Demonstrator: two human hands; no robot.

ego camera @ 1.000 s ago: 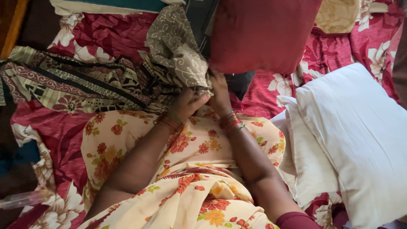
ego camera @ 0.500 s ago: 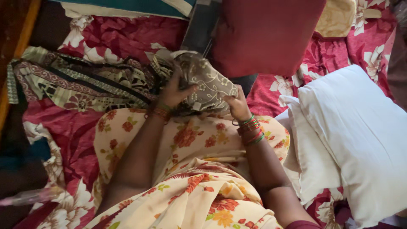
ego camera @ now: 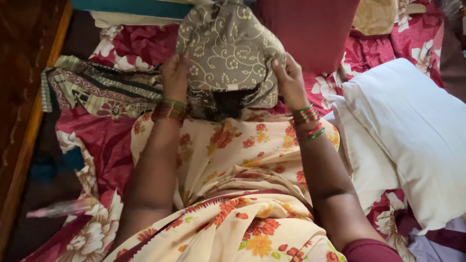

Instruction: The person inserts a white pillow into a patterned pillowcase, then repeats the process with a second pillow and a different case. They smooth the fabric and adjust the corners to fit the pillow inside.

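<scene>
I hold up a grey-brown cloth with a cream swirl and flower pattern (ego camera: 228,53) in front of me, spread between both hands. My left hand (ego camera: 174,75) grips its left edge and my right hand (ego camera: 290,80) grips its right edge. Both wrists carry red and green bangles. The cloth's lower part folds back into a dark opening above my lap. My lap is covered by a cream garment with orange flowers (ego camera: 238,160).
A patterned green, maroon and black cloth (ego camera: 97,90) lies at the left on a red floral bedsheet (ego camera: 102,145). A maroon cushion (ego camera: 310,29) sits behind the held cloth. A white pillow (ego camera: 412,136) lies at the right. A wooden bed edge (ego camera: 29,136) runs down the left.
Both hands have moved apart and up, opening the bunched patterned cloth out wide. The view has shifted slightly to the left.
</scene>
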